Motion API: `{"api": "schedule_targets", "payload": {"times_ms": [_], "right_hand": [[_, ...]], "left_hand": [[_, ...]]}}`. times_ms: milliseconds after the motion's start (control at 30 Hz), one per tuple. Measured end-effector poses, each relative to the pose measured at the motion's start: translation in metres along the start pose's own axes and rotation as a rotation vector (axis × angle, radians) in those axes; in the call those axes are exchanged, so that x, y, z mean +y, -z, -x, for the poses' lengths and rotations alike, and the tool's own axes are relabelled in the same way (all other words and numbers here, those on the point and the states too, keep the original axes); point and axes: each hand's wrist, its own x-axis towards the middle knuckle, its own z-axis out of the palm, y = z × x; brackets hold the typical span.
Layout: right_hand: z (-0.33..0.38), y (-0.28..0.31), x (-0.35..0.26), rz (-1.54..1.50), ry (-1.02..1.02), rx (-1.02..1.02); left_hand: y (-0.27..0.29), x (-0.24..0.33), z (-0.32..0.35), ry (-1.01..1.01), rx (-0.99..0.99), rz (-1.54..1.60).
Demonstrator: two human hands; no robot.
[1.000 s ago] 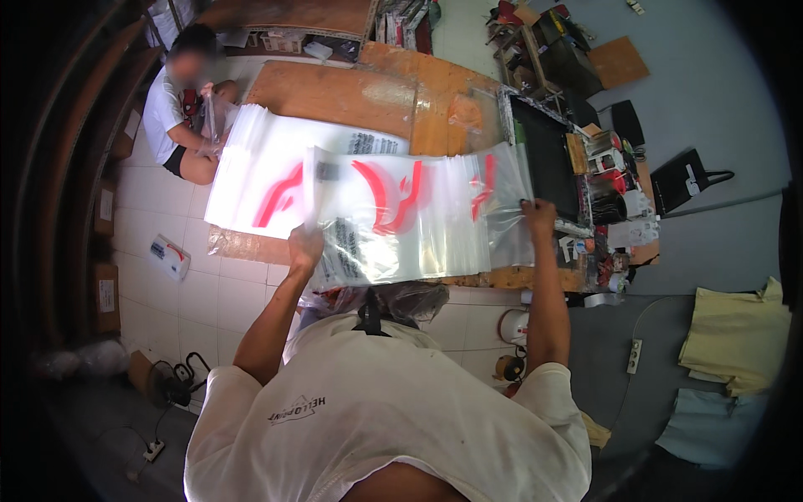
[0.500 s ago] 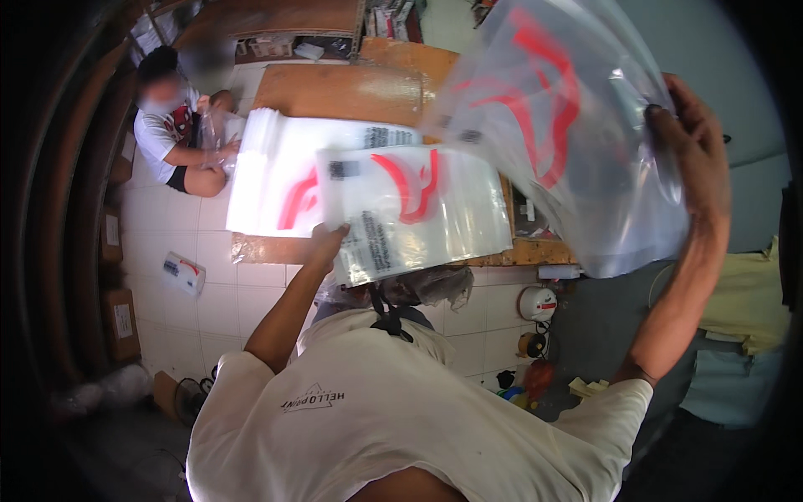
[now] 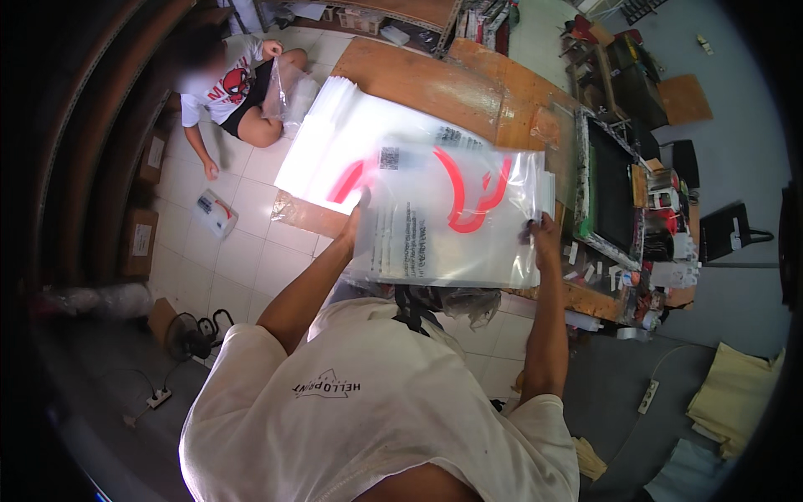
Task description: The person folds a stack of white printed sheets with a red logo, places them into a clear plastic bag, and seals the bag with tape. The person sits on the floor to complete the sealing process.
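Observation:
I hold a thin stack of clear plastic bags (image 3: 468,255) with red curved printing and black lettering in front of my body. My left hand (image 3: 355,222) grips its left edge, thumb on the near side and most fingers hidden behind. On the right edge, my right hand (image 3: 545,241) is closed with thumb and fingers pinching the plastic. Just beyond and partly under the held bags, a larger pile of white-looking printed bags (image 3: 330,125) lies fanned on the wooden table (image 3: 393,75).
A framed printing screen (image 3: 615,192) stands at the table's right, beside cluttered bottles and small items. At the left a person (image 3: 230,88) sits on the tiled floor holding clear plastic, near a folded printed packet (image 3: 216,214). A fan (image 3: 188,336) stands at lower left.
My right hand has come down from the upper right with its loose bag and now grips the stack's right edge. My view has turned rightward. The seated person's arm now reaches toward the floor packet.

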Motion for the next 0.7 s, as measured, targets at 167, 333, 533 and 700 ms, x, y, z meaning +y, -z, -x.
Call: {"api": "schedule_targets", "payload": {"times_ms": [167, 333, 533, 700], "right_hand": [[-0.003, -0.019, 0.028, 0.144, -0.066, 0.007], [0.006, -0.026, 0.022, 0.499, 0.155, 0.178], [0.015, -0.030, 0.018, 0.160, -0.027, 0.159], [0.031, -0.041, 0.022, 0.871, 0.201, 0.316]], "left_hand": [[-0.012, 0.011, 0.011, 0.076, 0.195, 0.043], [-0.006, -0.003, 0.004, 0.045, 0.253, -0.362], [-0.014, -0.010, -0.001, 0.005, 0.341, -0.440], [-0.022, -0.010, -0.006, -0.004, 0.375, -0.464]]}}
